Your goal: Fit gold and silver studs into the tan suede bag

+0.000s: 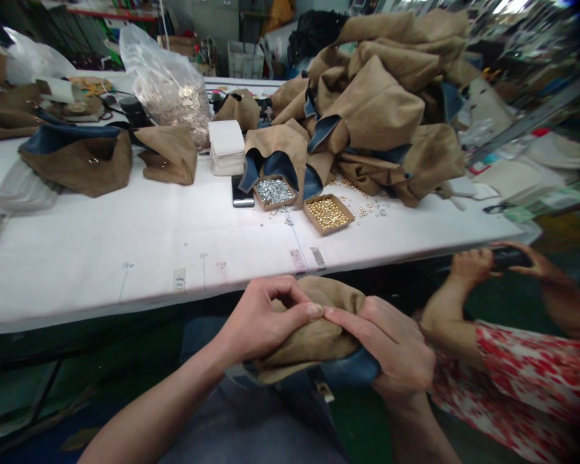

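A tan suede bag piece with blue lining [314, 340] is held over my lap, just in front of the table edge. My left hand [263, 322] grips its upper side, thumb and index finger pinched on the suede. From the other side my right hand [391, 341] is closed on the same piece, its fingertip pressing close to my left thumb. Whatever small part may lie between the fingertips is hidden. A small metal-coloured fitting [325, 390] hangs at the bag's lower edge.
On the white table [77, 258] stand a tray of gold-coloured studs [328, 214] and a tray of silver ones [274, 191]. Behind them rises a heap of tan bags [372, 103]. A clear plastic sack [164, 84] stands back left. A co-worker's hand [471, 265] holds a dark object at right.
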`<state>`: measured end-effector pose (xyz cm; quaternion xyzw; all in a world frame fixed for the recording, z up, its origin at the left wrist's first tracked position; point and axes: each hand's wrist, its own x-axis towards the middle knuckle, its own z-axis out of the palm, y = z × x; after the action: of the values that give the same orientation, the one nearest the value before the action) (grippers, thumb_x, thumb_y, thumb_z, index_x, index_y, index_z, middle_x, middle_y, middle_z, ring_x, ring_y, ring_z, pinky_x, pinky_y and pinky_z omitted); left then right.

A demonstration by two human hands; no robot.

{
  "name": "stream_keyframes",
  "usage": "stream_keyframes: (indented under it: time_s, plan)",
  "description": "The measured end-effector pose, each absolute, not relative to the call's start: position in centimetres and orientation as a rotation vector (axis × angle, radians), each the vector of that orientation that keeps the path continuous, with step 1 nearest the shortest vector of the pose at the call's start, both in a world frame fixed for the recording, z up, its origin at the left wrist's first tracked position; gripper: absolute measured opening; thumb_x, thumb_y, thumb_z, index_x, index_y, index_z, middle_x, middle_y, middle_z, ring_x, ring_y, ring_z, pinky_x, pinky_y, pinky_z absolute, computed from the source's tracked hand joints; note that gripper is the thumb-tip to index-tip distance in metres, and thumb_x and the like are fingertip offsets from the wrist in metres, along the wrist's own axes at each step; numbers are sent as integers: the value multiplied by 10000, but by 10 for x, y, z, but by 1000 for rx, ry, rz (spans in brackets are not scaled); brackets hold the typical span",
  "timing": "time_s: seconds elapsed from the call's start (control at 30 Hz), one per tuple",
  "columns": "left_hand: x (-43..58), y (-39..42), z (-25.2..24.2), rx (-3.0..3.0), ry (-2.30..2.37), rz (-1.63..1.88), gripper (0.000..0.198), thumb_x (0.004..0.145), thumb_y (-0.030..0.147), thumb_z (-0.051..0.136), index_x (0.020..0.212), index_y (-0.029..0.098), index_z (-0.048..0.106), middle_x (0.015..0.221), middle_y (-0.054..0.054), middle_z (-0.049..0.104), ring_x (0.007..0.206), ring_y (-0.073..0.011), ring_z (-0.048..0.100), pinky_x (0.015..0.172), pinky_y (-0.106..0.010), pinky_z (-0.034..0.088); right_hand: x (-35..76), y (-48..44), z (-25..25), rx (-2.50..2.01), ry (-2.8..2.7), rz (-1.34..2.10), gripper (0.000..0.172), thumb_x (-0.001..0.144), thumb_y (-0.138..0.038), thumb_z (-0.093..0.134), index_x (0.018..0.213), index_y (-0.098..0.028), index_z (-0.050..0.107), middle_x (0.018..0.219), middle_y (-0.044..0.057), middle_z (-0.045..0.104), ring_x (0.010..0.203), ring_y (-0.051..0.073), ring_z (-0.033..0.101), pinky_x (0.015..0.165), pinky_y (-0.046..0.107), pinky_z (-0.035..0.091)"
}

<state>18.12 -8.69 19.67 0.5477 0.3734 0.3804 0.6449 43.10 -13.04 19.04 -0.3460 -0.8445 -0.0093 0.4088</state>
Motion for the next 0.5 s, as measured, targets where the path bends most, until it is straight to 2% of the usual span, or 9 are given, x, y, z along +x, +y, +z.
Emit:
stream_keyframes:
  time_s: [0.3,0.5]
  plan:
    - [172,-75,193,1408,734,827,106,1019,267,845,973,179,880,984,-43,810,945,-182,708,883,-312,506,430,-124,191,-904,-2155,135,274,1175,-91,644,1354,-153,842,885,29,585,794,188,574,715,373,438]
    - [169,-74,172,1268,601,843,131,1013,313,900,1036,184,907,1037,-60,801,971,-176,706,894,-305,505,426,-126,191,-937,-2124,173,301,1140,-56,657,1344,-181,840,926,33,643,802,189,602,728,366,470]
